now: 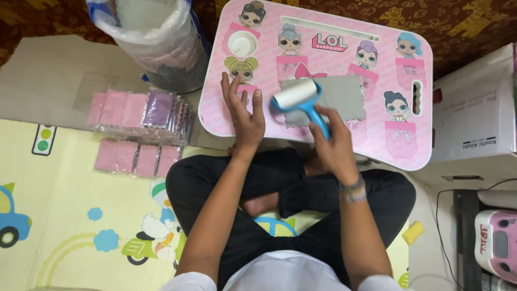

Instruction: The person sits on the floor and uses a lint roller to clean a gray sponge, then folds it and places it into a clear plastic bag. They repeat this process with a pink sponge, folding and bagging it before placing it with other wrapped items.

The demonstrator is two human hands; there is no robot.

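Note:
A pink lap table (377, 70) printed with cartoon dolls stands over my crossed legs. On it lies a grey cloth (344, 97). My right hand (334, 148) grips the blue handle of a lint roller (297, 96), whose white roll rests at the cloth's left edge. My left hand (243, 114) lies flat on the table, fingers spread, just left of the roller and holding nothing.
Rows of wrapped pink and purple cloth packs (141, 112) lie on the floor to my left. A clear plastic bag (153, 37) stands behind them. A white cardboard box (476, 108) and a pink appliance (498, 242) sit at the right. A yellow sponge (413, 233) lies by my knee.

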